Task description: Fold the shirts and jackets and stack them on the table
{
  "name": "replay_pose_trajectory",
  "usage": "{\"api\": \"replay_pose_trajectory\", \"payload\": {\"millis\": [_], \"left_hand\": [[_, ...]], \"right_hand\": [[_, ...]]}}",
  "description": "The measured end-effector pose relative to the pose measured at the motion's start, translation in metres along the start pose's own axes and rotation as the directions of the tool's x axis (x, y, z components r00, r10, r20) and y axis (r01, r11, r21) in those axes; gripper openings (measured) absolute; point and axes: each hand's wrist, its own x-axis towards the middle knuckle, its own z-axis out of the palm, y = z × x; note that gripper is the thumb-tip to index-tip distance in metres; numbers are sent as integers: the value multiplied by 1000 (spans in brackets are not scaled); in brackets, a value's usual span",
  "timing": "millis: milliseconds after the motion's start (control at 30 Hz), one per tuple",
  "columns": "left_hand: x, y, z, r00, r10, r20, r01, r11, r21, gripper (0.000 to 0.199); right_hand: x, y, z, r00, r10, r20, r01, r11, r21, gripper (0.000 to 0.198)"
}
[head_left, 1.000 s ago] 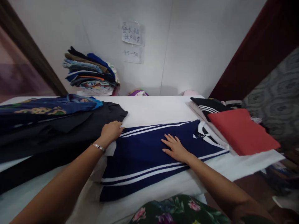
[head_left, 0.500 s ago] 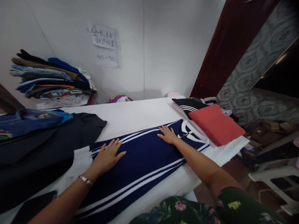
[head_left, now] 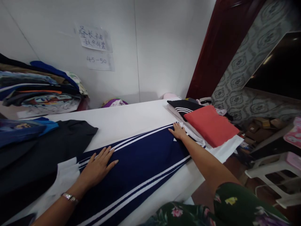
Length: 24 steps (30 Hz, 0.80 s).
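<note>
A navy garment with white stripes lies spread on the white table. Its white-edged collar end points to the right, partly covered by my hand. My left hand rests flat on the garment's left part, fingers stretched over the upper stripes. At the collar end, my right hand lies on the cloth with its fingers apart. Neither hand grips anything. Just beyond my right hand sit a folded coral-red garment and a black striped one.
Dark grey clothing and a blue denim piece lie at the left. Behind them stands a tall stack of folded clothes. Handwritten paper signs hang on the wall. A white plastic stool is at the right.
My right hand has slid right along the navy garment, onto its collar. My left hand stays flat on the cloth. The view has shifted to the right.
</note>
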Motion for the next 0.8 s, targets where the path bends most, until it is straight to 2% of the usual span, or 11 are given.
{"api": "replay_pose_trajectory", "payload": {"millis": [133, 300, 400, 533, 600, 667, 733, 800], "left_hand": [[0, 2, -3, 1000, -16, 3, 16, 1000, -4, 63], [1, 5, -7, 999, -31, 38, 30, 1000, 7, 64], [0, 7, -10, 998, -26, 51, 26, 1000, -6, 65], [-1, 8, -10, 999, -31, 24, 32, 999, -39, 64], [-1, 9, -11, 999, -34, 15, 35, 998, -47, 63], [-2, 10, -12, 999, -35, 19, 36, 998, -53, 63], [-3, 12, -13, 999, -36, 28, 38, 997, -62, 63], [-2, 14, -15, 999, -38, 34, 40, 996, -82, 64]], "right_hand": [[5, -2, -4, 999, -11, 42, 10, 1000, 28, 77], [11, 1, -4, 1000, 21, -12, -21, 999, 28, 74], [13, 6, -3, 999, 37, 7, -37, 999, 29, 73], [8, -2, -14, 999, 31, 17, -31, 999, 35, 70], [-3, -18, -17, 999, -35, -34, 35, 999, 18, 71], [-21, -40, -13, 981, -175, -77, 175, 984, -9, 71], [-42, -63, -2, 940, -338, -44, 337, 941, -26, 71], [-60, -79, 11, 901, -434, 23, 435, 900, -24, 69]]}}
